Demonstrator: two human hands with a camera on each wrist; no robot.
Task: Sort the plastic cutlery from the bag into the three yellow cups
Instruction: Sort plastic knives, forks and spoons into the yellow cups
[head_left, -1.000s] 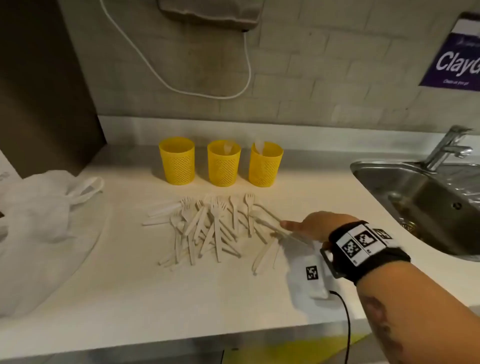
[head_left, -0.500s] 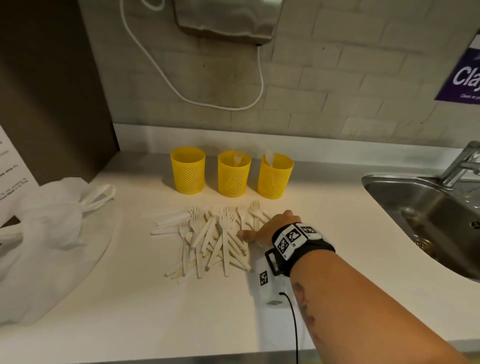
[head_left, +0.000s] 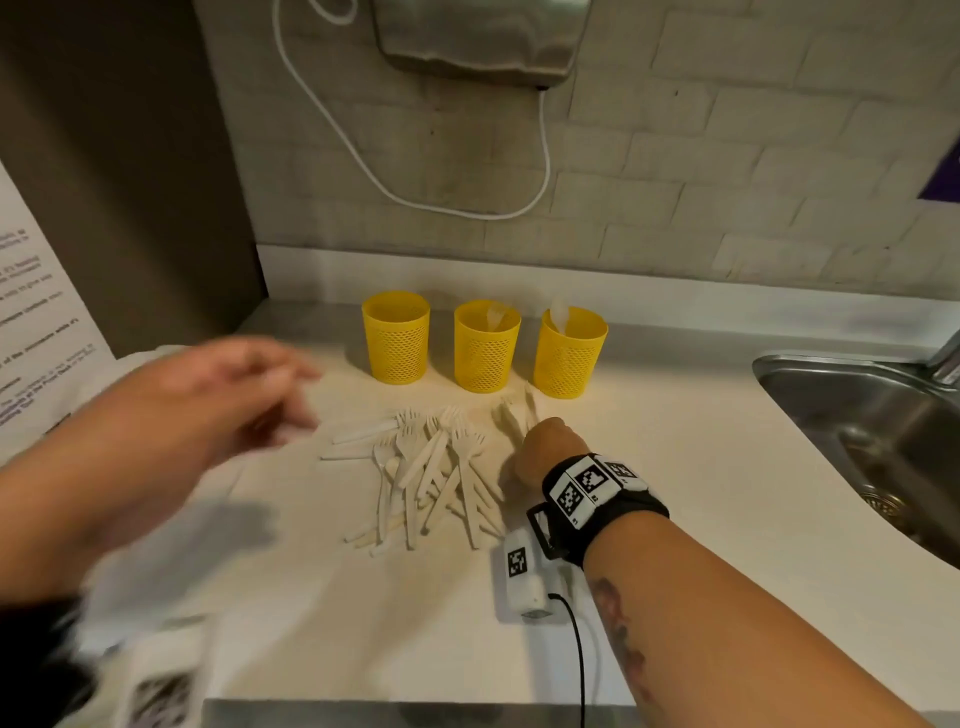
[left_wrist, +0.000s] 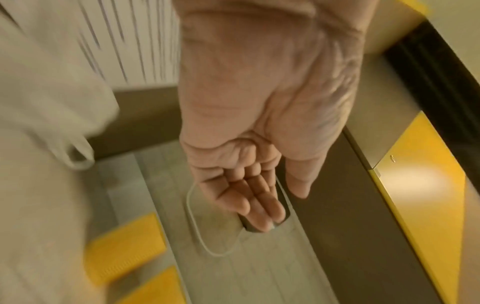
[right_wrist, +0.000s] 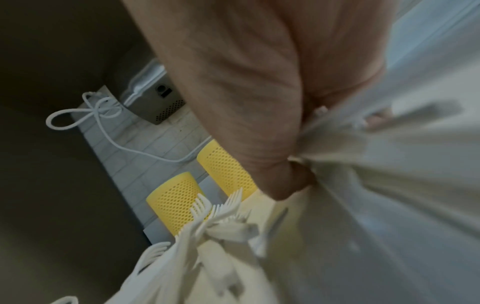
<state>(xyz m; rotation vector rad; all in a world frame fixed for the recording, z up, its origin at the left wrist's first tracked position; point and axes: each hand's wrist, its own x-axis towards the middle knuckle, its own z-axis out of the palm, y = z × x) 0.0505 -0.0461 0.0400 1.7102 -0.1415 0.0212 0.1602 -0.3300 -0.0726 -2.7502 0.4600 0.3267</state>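
- My right hand (head_left: 548, 449) lay low on the white counter (head_left: 675, 467) at the right edge of the cutlery pile (head_left: 431, 478), fingers curled down and pinching a few pale pieces (head_left: 514, 415) that stuck out toward the cups.
- In the right wrist view the thumb (right_wrist: 280, 181) was clenched against those pieces, though they were too blurred for me to tell whether they were knives or forks.
- My left hand (head_left: 208, 410) hung in the air over the left side of the counter, blurred, fingers loose and spread, holding nothing.
- The left wrist view showed the same: the fingers (left_wrist: 249, 197) relaxed, slightly bent, the palm bare.
- The pile, mostly forks with tines toward the wall, lay loose on the counter in front of the cups.
- Three yellow cups stood upright in a row near the wall: the left cup (head_left: 396, 338), the middle cup (head_left: 487, 345) with a pale piece standing in it, and the right cup (head_left: 570, 353) with what looked like a spoon in it.
- The white bag (left_wrist: 39, 102) lay at my left, mostly hidden behind my left arm.
- A steel sink (head_left: 857, 410) sat at the right end of the counter.
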